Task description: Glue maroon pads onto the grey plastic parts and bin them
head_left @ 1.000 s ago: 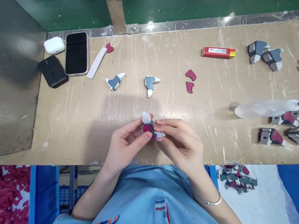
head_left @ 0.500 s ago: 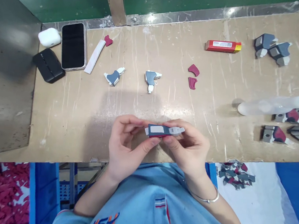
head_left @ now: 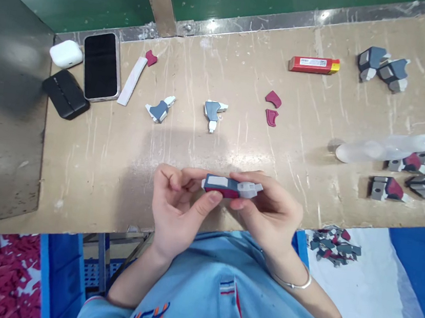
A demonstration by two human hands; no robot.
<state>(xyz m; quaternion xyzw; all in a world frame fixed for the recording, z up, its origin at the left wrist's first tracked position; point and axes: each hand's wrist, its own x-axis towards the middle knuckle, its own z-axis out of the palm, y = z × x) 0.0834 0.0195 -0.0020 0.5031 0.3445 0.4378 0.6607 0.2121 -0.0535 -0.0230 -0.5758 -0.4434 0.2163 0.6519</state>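
Between both hands, just above the table's front part, is a small plastic part (head_left: 231,186) in dark blue and grey with a maroon piece along its near side. My left hand (head_left: 177,209) pinches its left end between thumb and fingers. At the grey right end, my right hand (head_left: 270,210) grips it the same way. Farther back on the table lie two blue-grey plastic parts, one angled (head_left: 160,110) and one three-armed (head_left: 213,113). Two loose maroon pieces, one solid (head_left: 273,99) and one with a raised rim (head_left: 271,117), lie to their right.
A phone (head_left: 102,66), white case (head_left: 66,54), black box (head_left: 66,94) and white strip (head_left: 132,81) lie at left. On the right are a red-yellow box (head_left: 314,64), a translucent bottle (head_left: 384,149) and several assembled parts (head_left: 387,189). Below the table are bins with maroon pieces (head_left: 4,278) and mixed parts (head_left: 335,246).
The held part has turned slightly, so more of its maroon side shows. Both hands keep hold of it. The whole view has shifted a little.
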